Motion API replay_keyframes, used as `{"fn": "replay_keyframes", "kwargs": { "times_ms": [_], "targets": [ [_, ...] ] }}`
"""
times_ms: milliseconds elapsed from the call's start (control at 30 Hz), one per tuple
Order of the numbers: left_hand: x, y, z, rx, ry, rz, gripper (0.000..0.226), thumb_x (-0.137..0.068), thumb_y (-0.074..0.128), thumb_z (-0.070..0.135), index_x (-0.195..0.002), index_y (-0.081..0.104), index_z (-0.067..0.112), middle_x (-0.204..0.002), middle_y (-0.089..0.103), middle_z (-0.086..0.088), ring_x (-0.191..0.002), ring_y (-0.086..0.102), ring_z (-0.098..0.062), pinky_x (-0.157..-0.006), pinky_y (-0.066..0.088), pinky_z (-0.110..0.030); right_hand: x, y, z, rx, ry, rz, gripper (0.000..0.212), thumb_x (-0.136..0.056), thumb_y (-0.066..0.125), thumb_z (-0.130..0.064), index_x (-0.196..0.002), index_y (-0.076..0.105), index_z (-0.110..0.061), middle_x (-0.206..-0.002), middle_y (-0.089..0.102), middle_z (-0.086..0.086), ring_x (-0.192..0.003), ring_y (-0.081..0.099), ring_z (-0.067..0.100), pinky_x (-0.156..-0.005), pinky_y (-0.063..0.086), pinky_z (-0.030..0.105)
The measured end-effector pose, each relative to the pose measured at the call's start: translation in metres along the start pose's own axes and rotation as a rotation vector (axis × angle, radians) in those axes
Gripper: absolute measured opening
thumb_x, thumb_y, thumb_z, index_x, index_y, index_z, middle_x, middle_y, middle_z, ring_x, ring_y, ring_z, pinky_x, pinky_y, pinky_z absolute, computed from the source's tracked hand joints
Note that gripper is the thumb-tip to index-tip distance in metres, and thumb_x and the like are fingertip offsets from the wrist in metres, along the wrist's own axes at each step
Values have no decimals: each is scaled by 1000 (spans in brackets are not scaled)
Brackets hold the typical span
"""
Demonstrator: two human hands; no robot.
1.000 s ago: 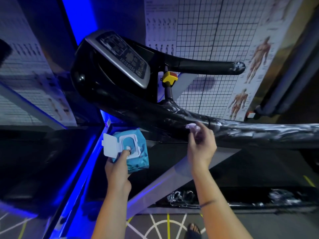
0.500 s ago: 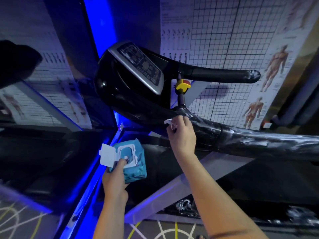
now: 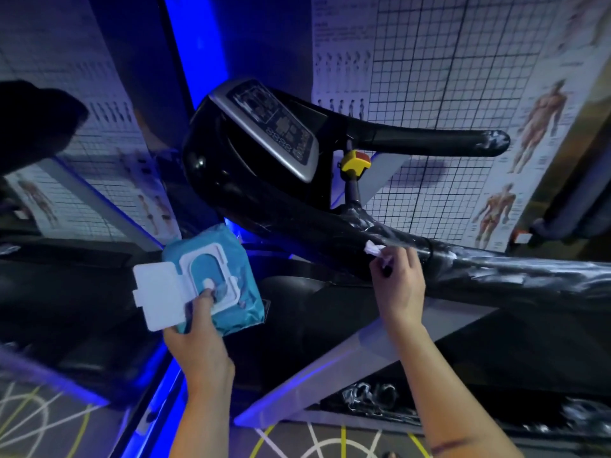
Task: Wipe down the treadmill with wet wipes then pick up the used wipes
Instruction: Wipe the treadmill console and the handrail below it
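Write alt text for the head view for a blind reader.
A right hand holds a crumpled wipe against a black treadmill handrail, while the left hand holds a blue wipe pack with its white lid flipped open. The console sits above, with anatomy charts on the wall behind.

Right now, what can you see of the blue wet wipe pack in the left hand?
The soft teal-blue plastic wet wipe pack is held up in the left hand, face toward the camera, below the treadmill's grey console. Its white hinged lid is flipped open to the left, baring a white-framed oval opening. The thumb rests on that opening's lower end. Nothing else visibly touches it.
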State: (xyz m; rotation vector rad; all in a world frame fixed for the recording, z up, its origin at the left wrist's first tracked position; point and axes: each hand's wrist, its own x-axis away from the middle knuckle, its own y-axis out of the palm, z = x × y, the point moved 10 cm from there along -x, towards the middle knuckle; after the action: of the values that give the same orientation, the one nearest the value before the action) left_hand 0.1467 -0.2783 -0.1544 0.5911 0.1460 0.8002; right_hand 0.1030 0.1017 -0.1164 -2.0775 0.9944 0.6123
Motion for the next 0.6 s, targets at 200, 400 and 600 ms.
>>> {"fn": "replay_keyframes", "kwargs": {
  "times_ms": [200,400,600],
  "targets": [
    [13,76,3,91,-126,-192,44,-92,77,12,-130,63,30,-118,78,11,-109,74,-10,-96,59,-40,1,-26,35,9,148,10,18,-81,70,0,-85,56,-10,-86,49,0,-75,53,28,-62,40,34],
    [11,155,-2,35,-115,-334,42,-88,83,18,-123,65,33,-120,76,10,-112,73,-13,-104,57,-48,2,-52,61,37,299,-16,16,-86,66,-7,-91,53,-13,-90,53,4,-77,52,27,-64,35,33],
    [-5,234,0,-36,43,-477,44,-93,77,10,-128,58,27,-120,73,9,-106,73,-5,-101,58,-34,-6,-77,40,-24,229,15,21,-86,70,-9,-105,63,-19,-94,55,0,-74,52,11,-69,43,29]
  ]
}}
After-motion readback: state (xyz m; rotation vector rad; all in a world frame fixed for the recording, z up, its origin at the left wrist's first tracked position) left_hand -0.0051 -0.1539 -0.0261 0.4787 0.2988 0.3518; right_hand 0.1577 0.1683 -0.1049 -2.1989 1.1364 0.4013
